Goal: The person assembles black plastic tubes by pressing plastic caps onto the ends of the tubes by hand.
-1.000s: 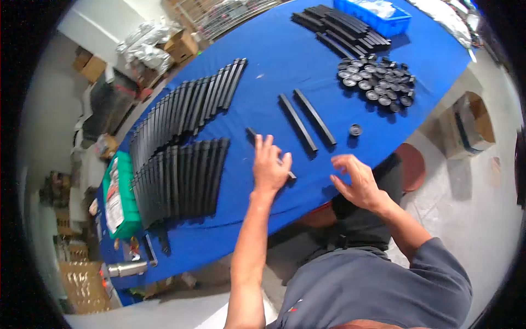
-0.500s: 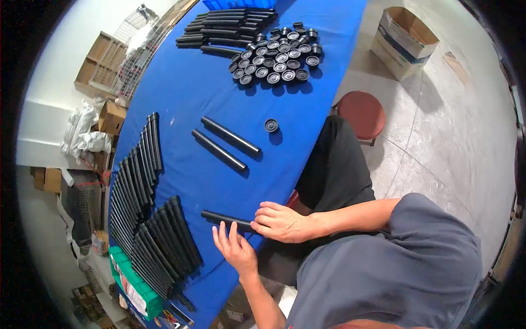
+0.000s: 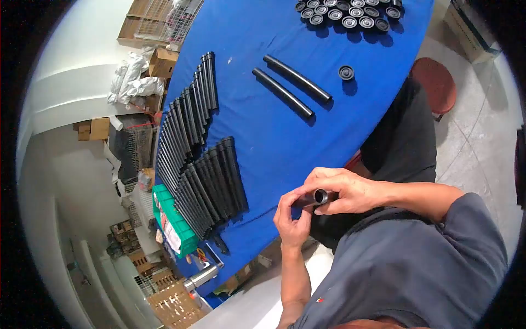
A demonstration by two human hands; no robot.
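A black tube (image 3: 321, 197) is held between both my hands above the table's near edge, its hollow open end turned up toward me. My left hand (image 3: 292, 220) grips it from the left side. Around its other side, my right hand (image 3: 350, 191) has its fingers and thumb closed on it. Most of the tube's length is hidden. Two more black tubes (image 3: 284, 93) lie side by side on the blue cloth, and a single round black cap (image 3: 346, 72) stands to their right.
Rows of black tubes (image 3: 205, 183) line the left of the blue-covered table (image 3: 268, 145). Several black caps (image 3: 349, 22) cluster at the far end. Beyond the rows is a green bin (image 3: 189, 238). A red stool (image 3: 435, 85) stands on the floor at right.
The tube was lying near the table edge under both hands. Now it is lifted and tipped, with its open end facing me. The view has also shifted left and downward.
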